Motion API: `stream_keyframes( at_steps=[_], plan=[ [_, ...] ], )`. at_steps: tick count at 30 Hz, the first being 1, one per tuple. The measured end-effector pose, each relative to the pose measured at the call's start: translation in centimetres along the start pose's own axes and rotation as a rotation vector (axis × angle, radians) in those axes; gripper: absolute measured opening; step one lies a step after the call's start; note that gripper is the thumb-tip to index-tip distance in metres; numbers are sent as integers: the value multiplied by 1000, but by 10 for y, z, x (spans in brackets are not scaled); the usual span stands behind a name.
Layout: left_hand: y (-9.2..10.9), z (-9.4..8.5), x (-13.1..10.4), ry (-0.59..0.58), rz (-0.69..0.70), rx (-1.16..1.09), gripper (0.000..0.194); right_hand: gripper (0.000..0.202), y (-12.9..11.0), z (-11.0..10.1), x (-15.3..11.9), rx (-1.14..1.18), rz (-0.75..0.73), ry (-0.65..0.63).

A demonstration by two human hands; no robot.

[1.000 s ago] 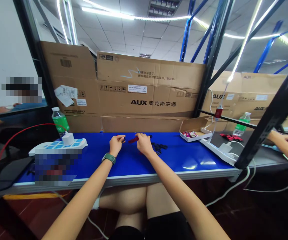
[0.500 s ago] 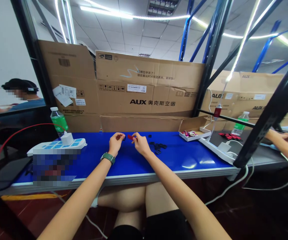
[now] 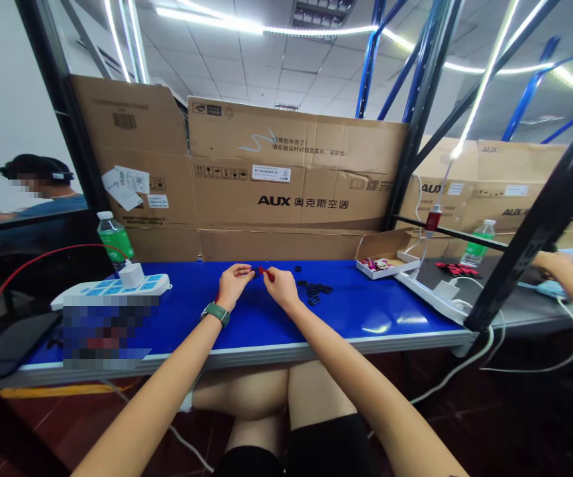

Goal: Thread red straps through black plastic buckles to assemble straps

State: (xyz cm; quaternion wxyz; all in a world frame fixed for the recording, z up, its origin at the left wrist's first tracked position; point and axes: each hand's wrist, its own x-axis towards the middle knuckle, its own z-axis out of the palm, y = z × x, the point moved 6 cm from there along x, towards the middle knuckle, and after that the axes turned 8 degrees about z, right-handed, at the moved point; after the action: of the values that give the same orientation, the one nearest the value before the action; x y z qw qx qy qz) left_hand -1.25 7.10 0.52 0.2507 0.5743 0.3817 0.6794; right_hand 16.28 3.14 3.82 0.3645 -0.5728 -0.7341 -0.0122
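Over the blue tabletop (image 3: pixel 266 324), my left hand (image 3: pixel 235 283) pinches a small black piece (image 3: pixel 254 273) at its fingertips; its exact kind is too small to make out. My right hand (image 3: pixel 281 287) is closed on a small red piece (image 3: pixel 262 270), mostly covered by the fingers. The two pieces are very near each other, and I cannot tell whether they touch. A loose group of small black pieces (image 3: pixel 314 289) lies just right of my right hand, with a single black piece (image 3: pixel 297 269) behind it.
A white power strip (image 3: pixel 154 285) with a plugged-in charger and a green-labelled bottle (image 3: pixel 114 238) stand at the left. An open small box (image 3: pixel 390 267) holds colourful items at the back right. Cardboard (image 3: pixel 296 179) walls the back. Other people sit on both sides.
My left hand has moved slightly right, bringing the black piece closer to the red one. My right fingers now cover more of the red piece.
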Motion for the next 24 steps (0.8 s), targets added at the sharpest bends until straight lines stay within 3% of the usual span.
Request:
stream_keyframes(
  at_steps=[5,9,12,17,20,24],
  plan=[
    [10,5,-3,-68,6,-12,41,31,-2,3,-1,-80,-11,-56],
    [15,13,-5,-182,59,15,39,28,4,9,-1,-18,37,-97],
    [19,17,-5,-236,123,18,36,31,10,17,3,208,61,-141],
    [24,24,-9,-328,202,45,27,32,11,32,13,735,-8,-328],
    [26,28,-11,-363,260,91,25,32,19,31,17,978,57,-289],
    [34,28,-13,-334,348,187,20,40,37,30,17,1166,273,-189]
  ],
)
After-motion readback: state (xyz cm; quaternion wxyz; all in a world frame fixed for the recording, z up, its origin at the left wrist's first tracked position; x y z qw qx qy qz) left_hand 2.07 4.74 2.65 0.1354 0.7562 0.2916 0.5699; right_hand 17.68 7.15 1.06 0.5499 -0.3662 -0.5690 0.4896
